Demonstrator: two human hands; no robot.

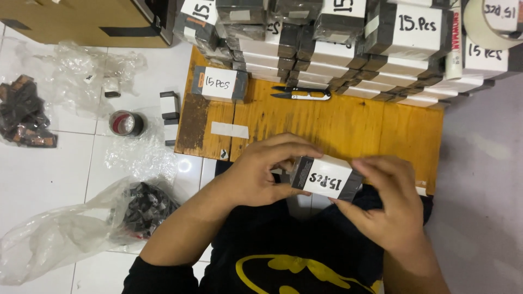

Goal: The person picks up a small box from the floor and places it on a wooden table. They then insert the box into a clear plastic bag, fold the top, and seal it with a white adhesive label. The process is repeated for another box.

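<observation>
Only one view is given, taken from a camera worn on the person's head. It is aimed steeply downward and forward, over the chest and forearms. The left hand point(256, 174) and right hand point(389, 204) are seen close up, low in the frame. Beyond them the wooden board point(348, 122) is taken in, with white floor tiles point(49, 174) at the left edge.

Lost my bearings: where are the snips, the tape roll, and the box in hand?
snips point(303, 94), head view, on the handles.
tape roll point(126, 123), head view, on its rim.
box point(325, 178), head view, on its white label.
</observation>
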